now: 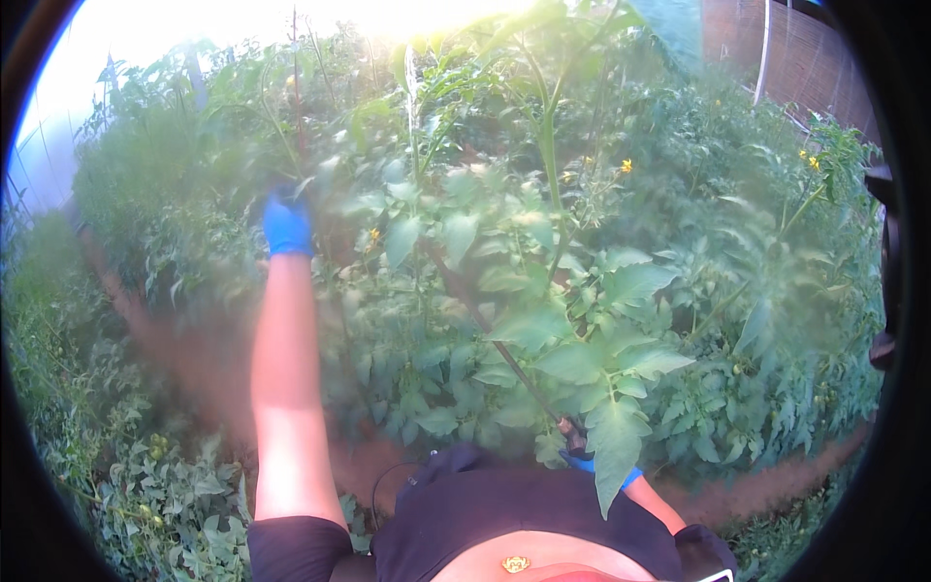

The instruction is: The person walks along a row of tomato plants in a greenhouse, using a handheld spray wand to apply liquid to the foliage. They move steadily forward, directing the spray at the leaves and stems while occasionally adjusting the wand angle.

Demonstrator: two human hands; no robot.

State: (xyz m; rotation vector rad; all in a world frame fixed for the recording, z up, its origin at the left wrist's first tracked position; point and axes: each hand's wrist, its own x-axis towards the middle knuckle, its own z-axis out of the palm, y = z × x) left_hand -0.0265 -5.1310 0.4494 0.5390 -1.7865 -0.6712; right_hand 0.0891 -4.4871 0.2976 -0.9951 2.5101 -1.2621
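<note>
My left hand (287, 220), in a blue glove, reaches out among tomato plants left of the middle; leaves and blur hide its fingers. Low on the right of my body, my right hand (596, 464), also blue-gloved, is closed round the dark handle (573, 436) of a long thin rod (515, 364). From there the rod slants up and left into the foliage. A tomato leaf (614, 436) hangs in front of this hand and partly covers it. Near the middle rises a thick tomato stem (550, 156).
Dense tomato plants with yellow flowers (626, 166) spread ahead and to the right. Green tomatoes (157, 447) hang at the lower left. Bare reddish soil (182, 356) runs between rows. A pale post (762, 54) and a brownish mesh wall (814, 58) stand at the upper right.
</note>
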